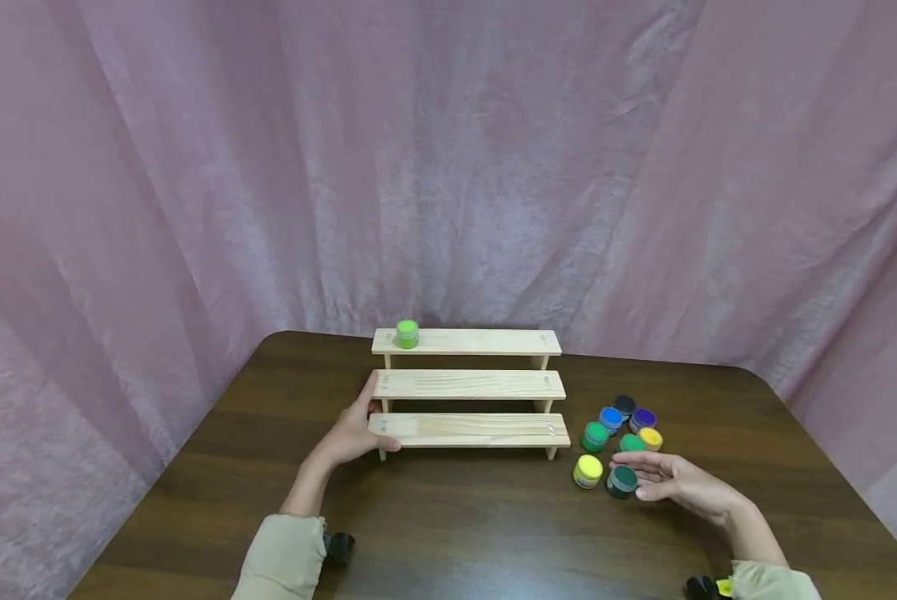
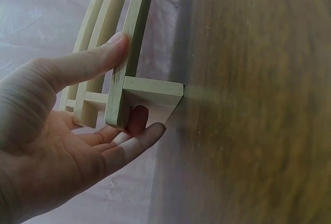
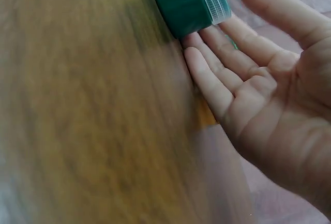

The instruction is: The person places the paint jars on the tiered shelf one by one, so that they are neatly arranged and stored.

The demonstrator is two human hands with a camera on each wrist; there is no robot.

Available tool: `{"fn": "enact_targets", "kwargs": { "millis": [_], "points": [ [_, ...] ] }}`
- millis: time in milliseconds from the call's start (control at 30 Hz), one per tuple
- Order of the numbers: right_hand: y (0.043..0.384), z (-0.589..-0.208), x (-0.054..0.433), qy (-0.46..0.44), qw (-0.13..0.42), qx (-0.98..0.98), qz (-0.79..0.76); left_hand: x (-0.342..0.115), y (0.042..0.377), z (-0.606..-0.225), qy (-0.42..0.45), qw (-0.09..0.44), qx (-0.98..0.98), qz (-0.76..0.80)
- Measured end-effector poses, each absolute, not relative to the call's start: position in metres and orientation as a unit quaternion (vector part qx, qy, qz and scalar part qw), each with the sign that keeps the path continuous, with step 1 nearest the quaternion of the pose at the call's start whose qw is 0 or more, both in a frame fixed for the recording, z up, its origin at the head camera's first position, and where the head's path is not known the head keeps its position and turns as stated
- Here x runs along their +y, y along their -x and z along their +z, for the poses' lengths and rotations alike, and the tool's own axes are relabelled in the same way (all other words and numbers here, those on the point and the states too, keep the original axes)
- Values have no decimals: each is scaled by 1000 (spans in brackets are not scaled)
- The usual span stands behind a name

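Observation:
A three-tier wooden shelf (image 1: 469, 430) of pale wood stands on the table. My left hand (image 1: 349, 435) grips its left end, thumb on the lowest board (image 2: 135, 32) and fingers beneath, beside the leg (image 2: 155, 89). On the top tier, toward the left, sits a light green paint jar (image 1: 407, 335). My right hand (image 1: 684, 486) reaches around a dark green paint jar (image 1: 622, 482), its fingers extended behind it. In the right wrist view the thumb stands apart from that jar (image 3: 183, 6); whether the fingertips touch it I cannot tell.
A yellow jar (image 1: 588, 472) is just left of the dark green one. Behind are green (image 1: 594, 437), blue (image 1: 610, 419), black (image 1: 624, 406), purple (image 1: 643, 419), orange-yellow (image 1: 650, 438) and another green jar (image 1: 632, 443). A pink curtain (image 1: 448, 167) hangs behind the brown table (image 1: 478, 533).

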State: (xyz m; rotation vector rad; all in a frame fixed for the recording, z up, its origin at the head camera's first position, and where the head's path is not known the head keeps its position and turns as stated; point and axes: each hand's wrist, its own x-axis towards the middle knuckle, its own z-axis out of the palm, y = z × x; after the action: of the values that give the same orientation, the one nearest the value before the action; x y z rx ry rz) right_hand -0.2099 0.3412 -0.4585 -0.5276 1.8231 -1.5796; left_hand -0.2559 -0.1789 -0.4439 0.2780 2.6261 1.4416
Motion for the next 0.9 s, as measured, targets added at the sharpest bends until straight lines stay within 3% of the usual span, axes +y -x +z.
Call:
{"fn": "enact_targets", "kwargs": {
  "millis": [200,500,900],
  "points": [
    [216,-459,344,215,331,706,-588,-179,258,-446,-97,61,869,482],
    [210,-460,339,201,289,792,-499,-180,256,-449,-98,57,871,478],
    [214,-461,343,195,309,739,-566,-181,255,-445,-96,68,870,479]
  ]
}}
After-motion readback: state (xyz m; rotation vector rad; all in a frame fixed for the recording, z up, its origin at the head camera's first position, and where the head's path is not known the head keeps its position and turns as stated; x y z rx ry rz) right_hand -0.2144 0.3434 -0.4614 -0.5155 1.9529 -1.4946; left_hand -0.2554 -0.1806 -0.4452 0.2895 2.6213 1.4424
